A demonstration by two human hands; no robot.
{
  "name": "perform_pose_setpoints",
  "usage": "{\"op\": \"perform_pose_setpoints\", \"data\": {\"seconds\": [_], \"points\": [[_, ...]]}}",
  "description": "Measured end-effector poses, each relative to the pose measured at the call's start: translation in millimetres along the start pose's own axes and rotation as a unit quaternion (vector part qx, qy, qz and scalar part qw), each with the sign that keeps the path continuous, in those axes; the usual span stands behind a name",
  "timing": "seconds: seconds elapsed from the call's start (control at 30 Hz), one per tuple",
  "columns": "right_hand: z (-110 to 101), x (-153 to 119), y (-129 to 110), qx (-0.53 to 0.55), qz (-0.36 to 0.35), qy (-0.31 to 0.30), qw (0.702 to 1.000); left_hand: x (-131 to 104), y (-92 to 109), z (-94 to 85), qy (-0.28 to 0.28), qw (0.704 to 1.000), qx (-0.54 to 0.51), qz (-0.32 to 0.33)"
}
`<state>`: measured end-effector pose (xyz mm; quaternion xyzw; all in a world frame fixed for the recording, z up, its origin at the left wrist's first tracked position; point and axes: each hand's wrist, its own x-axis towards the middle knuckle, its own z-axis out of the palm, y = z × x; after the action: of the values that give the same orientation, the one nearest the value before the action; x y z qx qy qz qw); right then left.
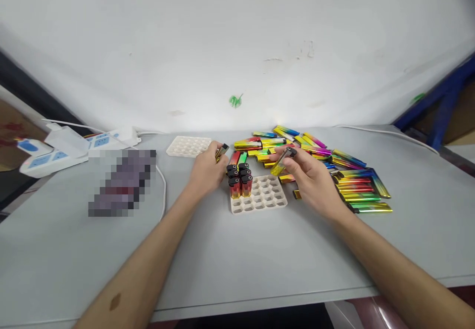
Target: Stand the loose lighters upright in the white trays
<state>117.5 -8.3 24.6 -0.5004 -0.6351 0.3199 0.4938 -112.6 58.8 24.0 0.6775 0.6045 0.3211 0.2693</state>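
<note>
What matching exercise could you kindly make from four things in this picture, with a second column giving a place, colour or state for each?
1. Right hand
2. Front tray
3. Back tray
4. Loose lighters

A. Lying on the table in many colours
B. Partly hidden by the left hand
C. Holding a tilted, yellowish lighter
D. Partly filled with upright lighters

Pairs: 1-C; 2-D; 3-B; 4-A.
</note>
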Motion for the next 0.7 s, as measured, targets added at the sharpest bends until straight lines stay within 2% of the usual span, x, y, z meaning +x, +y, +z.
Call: {"op": "perform_pose_setpoints", "data": {"seconds": [0.5, 0.7], "points": [[6.0, -2.6, 4.2, -0.061, -0.027, 0.020, 0.998, 1.2, -7.1, 2.1, 0.012, 0.999, -0.051, 0.007], [5.5, -3.1, -0.6, -0.125, -0.003, 0.062, 0.990, 0.1, -7.5, 2.0, -0.002, 0.998, -0.064, 0.013]]}}
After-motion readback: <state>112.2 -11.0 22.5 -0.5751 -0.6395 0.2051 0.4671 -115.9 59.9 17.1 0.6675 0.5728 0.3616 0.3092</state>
